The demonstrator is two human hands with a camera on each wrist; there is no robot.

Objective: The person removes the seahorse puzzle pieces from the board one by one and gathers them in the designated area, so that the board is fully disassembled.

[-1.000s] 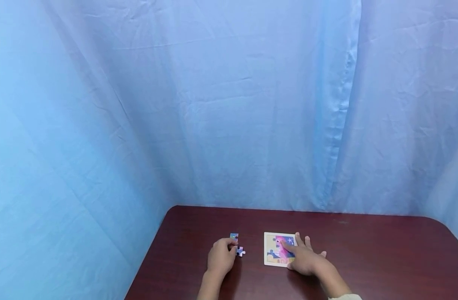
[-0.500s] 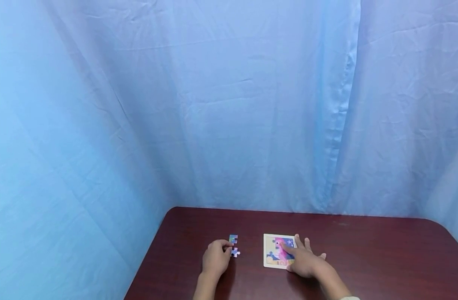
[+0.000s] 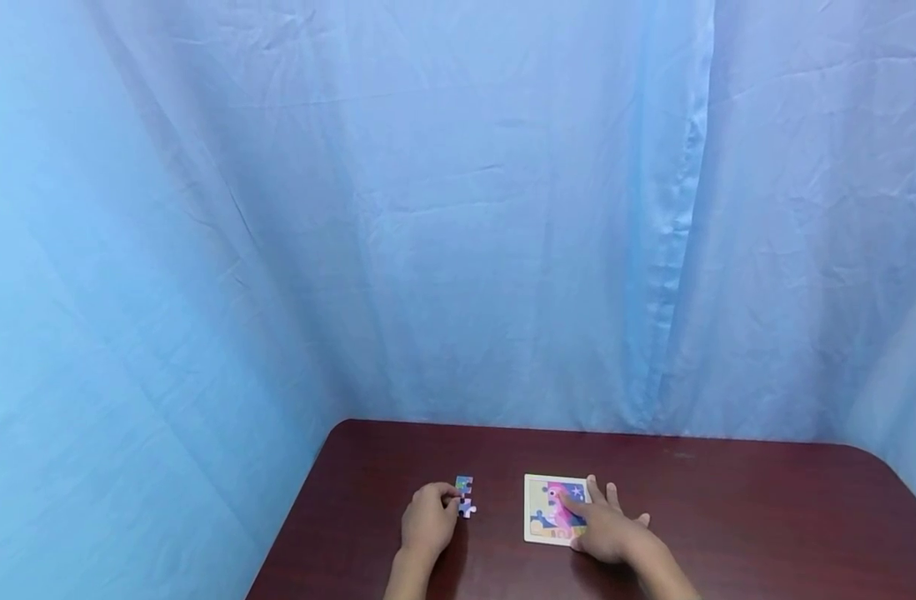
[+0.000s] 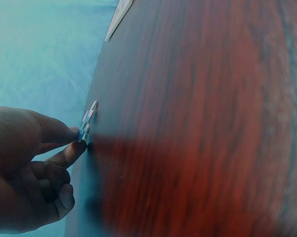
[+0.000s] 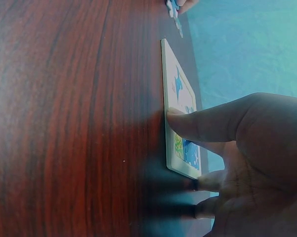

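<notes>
In the head view, my left hand [image 3: 429, 521] is beside two small jigsaw pieces on the table. Its thumb and index finger pinch the nearer, purple-blue jigsaw piece [image 3: 466, 507]; the left wrist view shows this jigsaw piece [image 4: 88, 120] tilted at the fingertips. Just beyond lies a blue-green jigsaw piece [image 3: 464, 483]. My right hand [image 3: 611, 529] rests spread over the right side of a white-framed jigsaw board [image 3: 528, 510] with a pink seahorse picture. One finger touches the picture, and the thumb lies on the frame's near edge. The hand hides the board's right part.
The dark red-brown table [image 3: 743, 517] has rounded far corners. Light blue cloth [image 3: 458, 250] hangs behind it and along its left side. A strip of tabletop separates the loose pieces from the board.
The left hand has moved slightly left with the nearer piece, which now sits closer below the blue-green one. The right hand stays on the board. The head view has shifted a little.
</notes>
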